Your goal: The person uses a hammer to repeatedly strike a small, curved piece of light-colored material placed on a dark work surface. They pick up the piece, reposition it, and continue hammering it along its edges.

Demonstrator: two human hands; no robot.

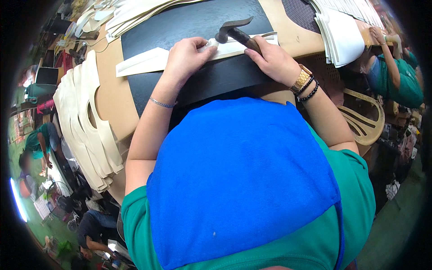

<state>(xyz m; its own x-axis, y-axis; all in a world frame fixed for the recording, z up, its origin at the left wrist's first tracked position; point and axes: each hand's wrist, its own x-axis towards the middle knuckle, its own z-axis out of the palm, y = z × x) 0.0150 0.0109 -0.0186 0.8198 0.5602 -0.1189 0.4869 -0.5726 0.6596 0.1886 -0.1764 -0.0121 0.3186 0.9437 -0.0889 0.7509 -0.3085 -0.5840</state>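
My right hand (pixel 278 62) is closed round the handle of a claw hammer (pixel 228 29). The hammer's head hangs just above a long white leather-like strip (pixel 144 61), close to my left fingertips. My left hand (pixel 189 56) is closed, its thumb and forefinger pinching a raised bit at the strip's edge. The strip lies across a black work board (pixel 202 81), its wide pointed end out to the left. Part of the strip is hidden under my left hand.
Stacked cream cut pieces (pixel 83 117) hang over the table's left edge. More cream sheets (pixel 135 18) lie at the far left, and white ones (pixel 339 38) at the far right. A plastic chair (pixel 366 117) stands on the right. Other people sit working on both sides.
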